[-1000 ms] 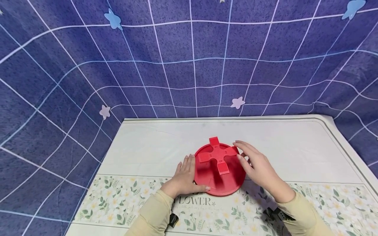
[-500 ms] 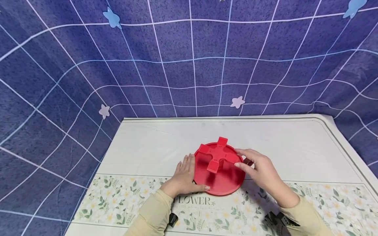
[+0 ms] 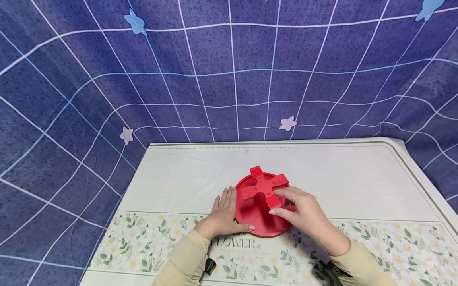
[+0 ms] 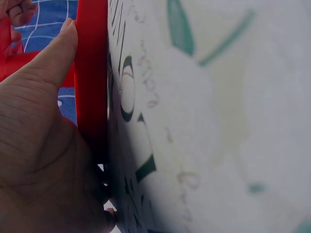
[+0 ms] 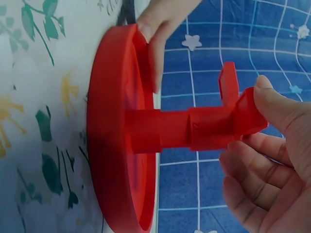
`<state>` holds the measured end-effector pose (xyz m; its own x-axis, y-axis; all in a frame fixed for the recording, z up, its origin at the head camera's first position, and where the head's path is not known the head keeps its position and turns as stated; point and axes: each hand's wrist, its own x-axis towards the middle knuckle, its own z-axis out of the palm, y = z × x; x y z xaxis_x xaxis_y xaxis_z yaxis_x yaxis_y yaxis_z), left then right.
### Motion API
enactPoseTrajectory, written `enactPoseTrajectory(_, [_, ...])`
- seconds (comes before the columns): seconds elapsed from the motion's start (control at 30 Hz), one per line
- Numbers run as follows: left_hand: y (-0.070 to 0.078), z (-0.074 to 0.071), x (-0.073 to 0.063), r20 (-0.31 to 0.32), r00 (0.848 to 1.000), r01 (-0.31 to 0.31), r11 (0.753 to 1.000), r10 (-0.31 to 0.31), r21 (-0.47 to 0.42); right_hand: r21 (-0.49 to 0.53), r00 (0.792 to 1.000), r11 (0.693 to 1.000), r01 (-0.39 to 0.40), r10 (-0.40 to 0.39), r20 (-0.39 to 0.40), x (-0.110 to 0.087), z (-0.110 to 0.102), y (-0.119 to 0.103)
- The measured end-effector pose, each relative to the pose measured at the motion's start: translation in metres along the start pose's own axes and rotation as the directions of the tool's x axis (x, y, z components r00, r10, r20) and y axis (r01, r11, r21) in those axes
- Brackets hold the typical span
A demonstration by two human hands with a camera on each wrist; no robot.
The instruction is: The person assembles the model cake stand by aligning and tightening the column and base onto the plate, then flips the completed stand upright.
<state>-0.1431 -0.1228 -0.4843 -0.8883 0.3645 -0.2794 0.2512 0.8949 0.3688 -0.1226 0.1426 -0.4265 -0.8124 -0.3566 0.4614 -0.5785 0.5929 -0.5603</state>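
Observation:
A round red base (image 3: 266, 226), like a shallow dish, lies on the table with a short post rising from its middle. On that post (image 5: 160, 128) sits a red cross-shaped top (image 3: 264, 186) with several flared, numbered arms. My left hand (image 3: 224, 216) rests against the base's left side, fingers stretched out and thumb over the front rim. In the left wrist view the thumb (image 4: 60, 48) lies along the rim. My right hand (image 3: 305, 210) pinches the front right arm of the cross between thumb and forefinger; its other fingers (image 5: 243, 189) hang loosely curled below.
A white tablecloth (image 3: 193, 171) with a flowered band (image 3: 143, 238) and printed lettering covers the table. Behind and to the left hangs a blue curtain (image 3: 200, 91) with pale grid lines and stars. Dark wrist-worn gear (image 3: 210, 266) shows by each forearm.
The cross-shaped top has turned clockwise as seen from above. My right hand has come left and nearer, from the base's right edge onto an arm. The left hand stays put.

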Motion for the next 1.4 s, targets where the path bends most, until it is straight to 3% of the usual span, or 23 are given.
enactPoseTrajectory(0.23, [0.002,-0.001,-0.001,0.003,1.000,0.003,1.000,-0.003,-0.007,-0.052,0.999,0.998,0.037,-0.039,-0.038,-0.001,0.002,-0.002])
enactPoseTrajectory(0.5, [0.004,-0.003,-0.003,0.006,1.000,-0.007,1.000,0.007,-0.009,-0.048,0.976,0.997,0.058,-0.067,-0.207,0.008,-0.011,0.008])
enactPoseTrajectory(0.57, [0.004,-0.004,-0.003,0.008,1.000,-0.008,1.000,0.009,-0.012,-0.050,0.981,0.998,0.024,-0.034,-0.191,0.011,-0.012,0.014])
enactPoseTrajectory(0.67, [0.004,-0.003,-0.003,0.012,1.000,-0.009,1.000,0.009,-0.018,-0.024,0.994,0.999,-0.047,0.044,-0.098,0.013,-0.013,0.022])
enactPoseTrajectory(0.8, [0.004,-0.002,-0.003,0.011,1.000,-0.009,1.000,0.009,-0.023,0.040,0.992,0.991,-0.128,0.128,0.009,0.012,-0.013,0.028])
enactPoseTrajectory(1.13, [0.002,-0.001,-0.001,-0.006,1.000,-0.013,1.000,0.013,-0.021,0.178,0.970,0.953,-0.245,0.240,0.046,0.004,-0.018,0.022])
enactPoseTrajectory(1.4, [0.001,-0.001,-0.002,-0.013,1.000,-0.011,1.000,0.011,-0.001,0.191,0.971,0.952,-0.240,0.232,0.064,-0.003,-0.016,0.017])
